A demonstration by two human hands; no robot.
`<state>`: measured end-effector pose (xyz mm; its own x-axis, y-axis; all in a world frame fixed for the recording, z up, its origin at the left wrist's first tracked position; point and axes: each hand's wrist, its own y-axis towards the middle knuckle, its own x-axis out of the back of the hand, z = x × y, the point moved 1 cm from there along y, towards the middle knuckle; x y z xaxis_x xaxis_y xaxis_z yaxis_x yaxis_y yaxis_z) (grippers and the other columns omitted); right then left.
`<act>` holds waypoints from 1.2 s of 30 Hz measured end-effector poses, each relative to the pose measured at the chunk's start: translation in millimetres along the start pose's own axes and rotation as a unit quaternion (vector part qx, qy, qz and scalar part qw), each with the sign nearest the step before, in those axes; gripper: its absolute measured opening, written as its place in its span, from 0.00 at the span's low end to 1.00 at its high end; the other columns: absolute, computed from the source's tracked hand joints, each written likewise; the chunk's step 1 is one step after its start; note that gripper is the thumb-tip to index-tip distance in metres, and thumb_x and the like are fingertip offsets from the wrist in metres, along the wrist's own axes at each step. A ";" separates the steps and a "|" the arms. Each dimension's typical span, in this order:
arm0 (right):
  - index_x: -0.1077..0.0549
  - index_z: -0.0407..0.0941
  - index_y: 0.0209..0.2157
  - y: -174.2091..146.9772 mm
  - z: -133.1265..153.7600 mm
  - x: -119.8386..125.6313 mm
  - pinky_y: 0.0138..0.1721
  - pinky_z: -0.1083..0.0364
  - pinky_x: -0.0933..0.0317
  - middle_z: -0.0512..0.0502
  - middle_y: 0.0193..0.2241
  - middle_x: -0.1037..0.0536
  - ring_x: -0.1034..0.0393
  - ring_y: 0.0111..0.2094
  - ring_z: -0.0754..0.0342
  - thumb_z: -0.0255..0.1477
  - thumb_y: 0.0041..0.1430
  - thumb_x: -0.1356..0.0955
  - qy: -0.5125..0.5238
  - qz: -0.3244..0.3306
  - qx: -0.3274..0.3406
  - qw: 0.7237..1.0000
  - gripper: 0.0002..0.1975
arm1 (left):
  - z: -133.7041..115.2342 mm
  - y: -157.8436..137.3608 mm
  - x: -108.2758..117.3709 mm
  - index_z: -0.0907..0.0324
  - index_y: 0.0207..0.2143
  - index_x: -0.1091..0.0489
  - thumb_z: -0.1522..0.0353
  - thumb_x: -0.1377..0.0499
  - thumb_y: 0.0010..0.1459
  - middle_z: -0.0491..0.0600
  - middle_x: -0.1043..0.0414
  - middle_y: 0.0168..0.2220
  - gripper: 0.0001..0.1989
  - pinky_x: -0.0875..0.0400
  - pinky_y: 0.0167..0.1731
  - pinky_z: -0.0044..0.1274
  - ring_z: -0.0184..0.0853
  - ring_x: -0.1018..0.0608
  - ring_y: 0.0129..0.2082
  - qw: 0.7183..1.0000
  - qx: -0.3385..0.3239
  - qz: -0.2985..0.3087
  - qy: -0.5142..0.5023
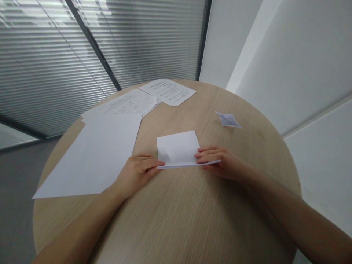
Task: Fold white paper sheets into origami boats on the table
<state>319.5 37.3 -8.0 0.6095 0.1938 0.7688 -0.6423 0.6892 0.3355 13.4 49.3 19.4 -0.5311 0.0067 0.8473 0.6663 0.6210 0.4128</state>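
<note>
A small white sheet of paper (pixel 177 148) lies on the table between my hands, with a fold running along its near edge. My left hand (pixel 140 168) pinches the left end of that folded edge between thumb and fingers. At the other end, my right hand (pixel 216 159) grips the fold, fingers lying over the paper's right side and the thumb below. The near edge sticks up slightly from the table and reaches past the sheet's right side. Beyond my right hand rests a small folded paper piece (pixel 228 120) with pointed corners.
A large blank white sheet (pixel 101 154) covers the left of the round wooden table (pixel 170 220) and overhangs its edge. Behind it lie printed sheets (pixel 170 91) and papers with a table of lines (pixel 123 104). Window blinds (pixel 154 40) and a white wall (pixel 302 55) stand close behind.
</note>
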 end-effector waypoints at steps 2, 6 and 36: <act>0.22 0.46 0.38 1.1 4.7 1.5 0.51 0.48 0.33 0.41 0.41 0.18 0.25 0.48 0.48 0.31 0.64 0.34 0.007 -0.016 -0.032 0.999 0.09 | -3.3 1.5 0.5 0.56 0.35 0.22 0.65 0.45 0.66 0.46 0.22 0.26 0.12 0.30 0.26 0.20 0.31 0.21 0.25 0.999 0.023 0.018 -0.027; 0.27 0.44 0.26 4.9 18.7 5.0 0.33 0.56 0.36 0.45 0.27 0.22 0.27 0.30 0.53 0.35 0.65 0.36 0.011 -0.003 -0.111 0.994 0.15 | -11.9 3.4 3.0 0.56 0.39 0.24 0.68 0.45 0.65 0.43 0.22 0.29 0.09 0.32 0.26 0.18 0.28 0.22 0.26 0.994 0.057 0.053 -0.082; 0.28 0.43 0.40 30.4 41.3 -12.7 0.34 0.54 0.40 0.40 0.35 0.19 0.24 0.36 0.46 0.29 0.65 0.36 -0.203 -0.004 -0.304 0.931 0.06 | -15.2 1.5 -8.1 0.59 0.44 0.23 0.63 0.45 0.65 0.44 0.23 0.25 0.15 0.36 0.20 0.19 0.27 0.28 0.19 0.983 0.153 0.065 -0.073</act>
<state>273.1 26.9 14.9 0.3073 -0.0072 0.9516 -0.1813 0.9812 0.0660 26.6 38.3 18.2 -0.5370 0.1997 0.8196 0.5558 0.8146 0.1657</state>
